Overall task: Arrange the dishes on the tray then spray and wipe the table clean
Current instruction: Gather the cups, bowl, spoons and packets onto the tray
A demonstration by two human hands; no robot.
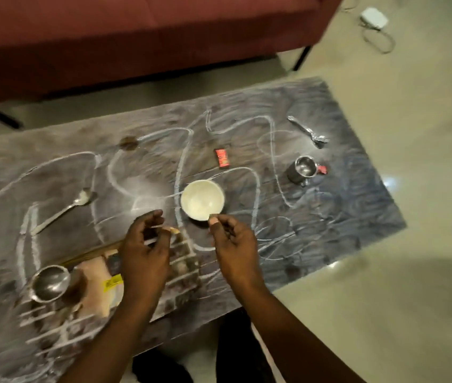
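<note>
Table (330, 217), perhaps glass, before maroon sofa (109, 37)

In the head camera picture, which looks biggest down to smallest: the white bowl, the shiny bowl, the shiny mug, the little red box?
1. white bowl and shiny bowl: they look about alike, and the shiny one is nearer and blurred, so I won't rank them.
2. shiny mug.
3. little red box, smallest.
</note>
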